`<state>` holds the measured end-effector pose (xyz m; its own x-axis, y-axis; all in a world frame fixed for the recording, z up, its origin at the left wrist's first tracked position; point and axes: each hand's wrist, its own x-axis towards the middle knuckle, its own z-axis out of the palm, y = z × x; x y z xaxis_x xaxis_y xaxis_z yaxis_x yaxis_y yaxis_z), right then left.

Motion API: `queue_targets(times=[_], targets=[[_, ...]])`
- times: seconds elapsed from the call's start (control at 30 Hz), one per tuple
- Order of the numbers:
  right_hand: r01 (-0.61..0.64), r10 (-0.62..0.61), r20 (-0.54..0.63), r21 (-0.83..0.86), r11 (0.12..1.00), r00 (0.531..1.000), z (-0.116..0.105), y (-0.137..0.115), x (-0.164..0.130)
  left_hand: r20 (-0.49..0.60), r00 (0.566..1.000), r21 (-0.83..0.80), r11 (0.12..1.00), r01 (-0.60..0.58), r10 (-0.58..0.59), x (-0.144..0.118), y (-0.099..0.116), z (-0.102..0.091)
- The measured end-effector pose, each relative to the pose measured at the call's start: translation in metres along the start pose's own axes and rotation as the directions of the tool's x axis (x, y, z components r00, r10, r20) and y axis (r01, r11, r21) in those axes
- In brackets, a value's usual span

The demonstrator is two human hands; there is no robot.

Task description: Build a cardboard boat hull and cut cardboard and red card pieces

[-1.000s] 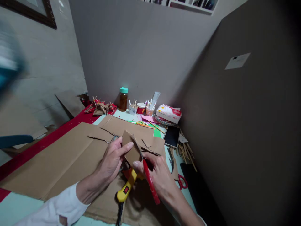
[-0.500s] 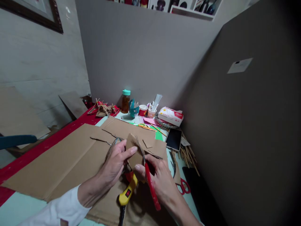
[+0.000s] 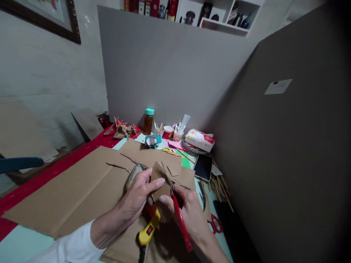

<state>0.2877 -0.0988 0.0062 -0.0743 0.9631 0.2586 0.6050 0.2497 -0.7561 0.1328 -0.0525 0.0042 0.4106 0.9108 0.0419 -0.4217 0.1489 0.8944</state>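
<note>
We held a small cardboard piece (image 3: 161, 179) upright over the table, near the middle of the view, pinched between both hands. Our left hand (image 3: 138, 197) gripped its left edge, thumb laid across the face and fingers closed behind it. Our right hand (image 3: 189, 212) was clamped on red-handled scissors (image 3: 179, 219), whose blades ran up toward 11 o'clock and met the piece along its right edge; we could not tell how far the blades stood apart. The right thumb pressed the lower edge of the piece. Directly below the piece, at 6 o'clock, a yellow glue gun (image 3: 148, 230) lay on the big cardboard sheet (image 3: 68, 190), its nozzle end hidden under our hands. The sheet spread from the hands out to 9 o'clock and covered most of the table; smaller offcuts (image 3: 153, 155) lay on it at 12 o'clock from the piece. At 2 o'clock from the hands lay a dark phone (image 3: 203, 167), with a bundle of sticks (image 3: 221, 184) just beside it at 4 o'clock. A second pair of red scissors (image 3: 216, 223) lay at 3 o'clock from our right hand, partly hidden by it. Along the back wall at 12 o'clock stood a jar (image 3: 148, 121) with a teal lid, two cups (image 3: 168, 132) holding sticks and pens, and a tissue pack (image 3: 199, 140). A tape roll (image 3: 151, 141) lay just in front of the jar.
</note>
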Motion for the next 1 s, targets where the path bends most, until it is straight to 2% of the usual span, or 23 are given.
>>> queue_targets(times=[0.23, 0.53, 0.67, 1.0], targets=[[-0.011, 0.011, 0.035, 0.012, 1.000, 0.999, -0.0002, -0.0017, 0.0008, -0.006, 1.000, -0.009, 1.000, 0.026, -0.026, 0.0007, 0.0044, -0.0004], [-0.031, 0.029, 0.054, 0.034, 0.999, 0.998, -0.0063, -0.0055, 0.0031, 0.103, 0.993, 0.024, 0.998, 0.060, -0.062, 0.0026, 0.0023, -0.0016], [-0.024, 0.023, 0.042, 0.023, 0.999, 0.999, -0.0050, -0.0047, 0.0024, 0.069, 0.995, 0.027, 0.998, 0.064, -0.065, 0.0045, 0.0003, -0.0034], [-0.025, 0.025, -0.004, -0.009, 1.000, 1.000, -0.0018, -0.0015, 0.0011, 0.081, 0.993, 0.000, 0.996, 0.092, -0.092, 0.0049, 0.0013, -0.0037]])
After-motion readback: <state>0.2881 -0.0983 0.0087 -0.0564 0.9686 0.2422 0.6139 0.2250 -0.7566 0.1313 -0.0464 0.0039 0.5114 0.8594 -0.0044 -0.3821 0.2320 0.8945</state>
